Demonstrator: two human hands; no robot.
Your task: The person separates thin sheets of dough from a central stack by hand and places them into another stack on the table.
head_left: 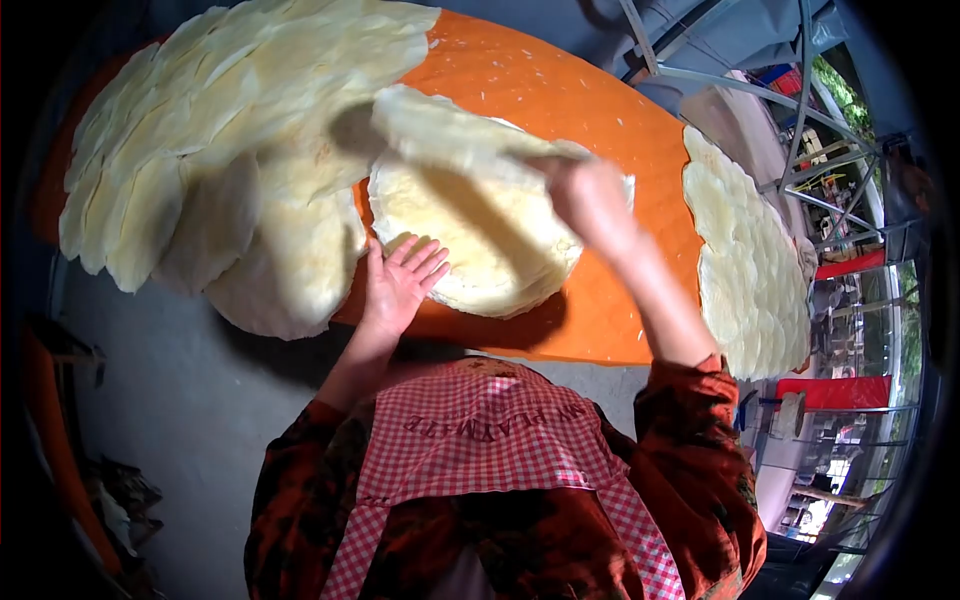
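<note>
A pile of thin, pale-yellow round sheets (480, 225), like flatbread or dough rounds, lies in front of me on the orange cloth. My left hand (400, 285) is open at the pile's near left edge, palm up and fingers spread, holding nothing. Above the pile's far side, one thin sheet (440, 130) is raised and smeared by motion. My right hand (592, 200) is closed at the right end of this sheet and seems to grip its edge. Blur hides the exact finger placement.
Overlapping rounds (240, 90) cover the left part of the orange cloth (560, 70), some hanging over the near edge. More overlapping rounds (750, 260) lie at the right. Metal frame bars (730, 80) stand at the upper right. Grey floor (180, 400) shows at the lower left.
</note>
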